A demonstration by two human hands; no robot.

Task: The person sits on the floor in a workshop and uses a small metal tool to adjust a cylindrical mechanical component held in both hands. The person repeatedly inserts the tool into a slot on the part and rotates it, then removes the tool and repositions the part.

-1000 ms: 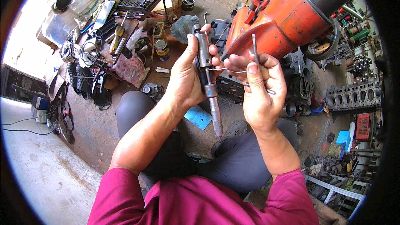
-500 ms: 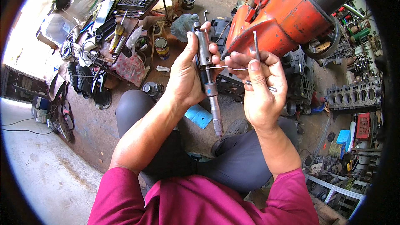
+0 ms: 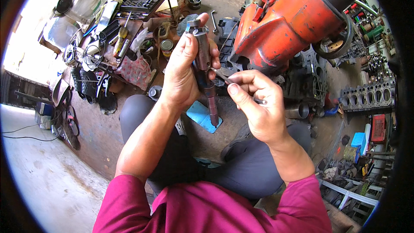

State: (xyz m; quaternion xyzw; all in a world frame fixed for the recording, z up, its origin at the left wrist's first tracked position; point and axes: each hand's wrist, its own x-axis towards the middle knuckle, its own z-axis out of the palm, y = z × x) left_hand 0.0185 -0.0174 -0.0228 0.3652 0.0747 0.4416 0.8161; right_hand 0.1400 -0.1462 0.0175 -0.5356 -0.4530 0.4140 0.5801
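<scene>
My left hand [image 3: 179, 80] is wrapped round the upper part of a diesel injector [image 3: 201, 54], a long stepped metal cylinder with a narrow lower end. It is held nearly upright above my legs, nut end up, thumb along its side. Between thumb and fingers, my right hand [image 3: 261, 108] pinches a slim metal rod [image 3: 222, 77]. The rod slants toward the injector's side, just below my left fingers. Whether its tip touches or enters the injector I cannot make out. A second rod end [image 3: 260, 101] pokes out by my right fingers; it may be a separate piece.
A large red metal housing [image 3: 276, 26] stands ahead to the right. On the floor are a blue sheet [image 3: 199, 113] and a wrench [image 3: 214, 20]. Tools, including a screwdriver [image 3: 122, 33], and a can [image 3: 167, 47] crowd the left; an engine block [image 3: 368, 99] sits at right.
My right hand has moved left and down, swinging the rod from upright to pointing at the injector. My left hand has shifted slightly left and turned the injector. The thin wire no longer shows.
</scene>
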